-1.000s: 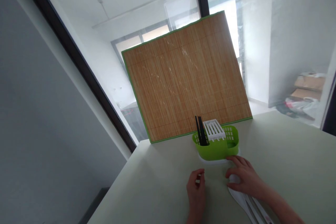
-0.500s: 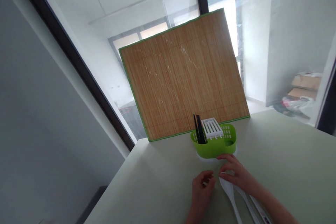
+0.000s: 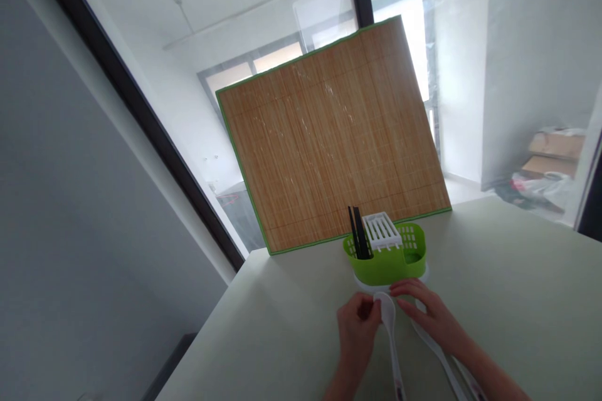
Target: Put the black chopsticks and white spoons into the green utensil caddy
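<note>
My left hand [image 3: 358, 322] is closed, its thumb and forefinger pinching the bowl of a white spoon [image 3: 388, 313]. That spoon's handle points down toward the near edge of the view. Just right of it, my right hand [image 3: 430, 310] is stretched out with its fingers apart. Under that hand lies a second white long-handled utensil [image 3: 439, 354], its head partly covered. Beside it, a third slim handle [image 3: 473, 382] shows partly below my right forearm. Beyond both hands stands a green caddy [image 3: 383, 269] on a white base.
Black chopsticks [image 3: 359, 235] stand in the caddy's left part, and a white slotted rack [image 3: 382, 230] sits across its middle. Behind, a bamboo mat [image 3: 329, 138] with green edging leans upright against the glass. All rests on a pale table [image 3: 282, 319].
My left hand has taken hold of the first spoon's bowl, and that spoon has moved left, away from the other utensils. My right hand has let go of it and shifted slightly right.
</note>
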{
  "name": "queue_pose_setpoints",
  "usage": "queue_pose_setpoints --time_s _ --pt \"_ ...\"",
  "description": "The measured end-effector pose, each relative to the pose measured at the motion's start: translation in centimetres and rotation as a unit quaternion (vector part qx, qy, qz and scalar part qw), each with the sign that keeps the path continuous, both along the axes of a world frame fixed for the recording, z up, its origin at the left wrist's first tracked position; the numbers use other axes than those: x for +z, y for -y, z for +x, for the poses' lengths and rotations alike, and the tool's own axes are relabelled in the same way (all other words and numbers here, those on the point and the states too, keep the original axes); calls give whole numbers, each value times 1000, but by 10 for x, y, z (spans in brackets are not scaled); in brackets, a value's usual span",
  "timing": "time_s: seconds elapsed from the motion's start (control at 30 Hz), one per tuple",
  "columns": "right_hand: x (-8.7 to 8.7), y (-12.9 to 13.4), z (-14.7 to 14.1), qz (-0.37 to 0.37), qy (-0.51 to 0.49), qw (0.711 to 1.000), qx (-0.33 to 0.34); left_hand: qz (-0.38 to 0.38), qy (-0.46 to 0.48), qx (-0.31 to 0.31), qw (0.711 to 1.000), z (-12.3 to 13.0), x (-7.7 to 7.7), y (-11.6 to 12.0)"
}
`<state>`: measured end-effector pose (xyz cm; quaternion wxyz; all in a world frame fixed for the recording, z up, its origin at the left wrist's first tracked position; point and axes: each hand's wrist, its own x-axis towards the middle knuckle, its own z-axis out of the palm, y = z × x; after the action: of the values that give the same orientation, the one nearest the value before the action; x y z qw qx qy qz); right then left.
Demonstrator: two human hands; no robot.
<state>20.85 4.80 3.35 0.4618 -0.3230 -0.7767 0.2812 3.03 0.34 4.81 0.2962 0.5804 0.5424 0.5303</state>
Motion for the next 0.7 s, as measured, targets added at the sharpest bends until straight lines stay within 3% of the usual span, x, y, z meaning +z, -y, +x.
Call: queue_pose_setpoints --time_s 0.13,0.27,0.37,0.47,0.7 --pt "-2 -5 4 18 -13 999 -38 82 68 51 993 -22 52 -22" --pt "-4 -7 4 56 19 996 -71 199 75 117 970 -35 111 -53" --pt "-8 -9 4 64 65 992 -86 253 42 144 956 -37 135 -79" --pt "-14 -14 8 43 105 990 -89 259 -13 165 951 -39 133 -103" --pt "-25 -27 20 2 160 980 -115 219 -81 159 959 -48 92 -129"
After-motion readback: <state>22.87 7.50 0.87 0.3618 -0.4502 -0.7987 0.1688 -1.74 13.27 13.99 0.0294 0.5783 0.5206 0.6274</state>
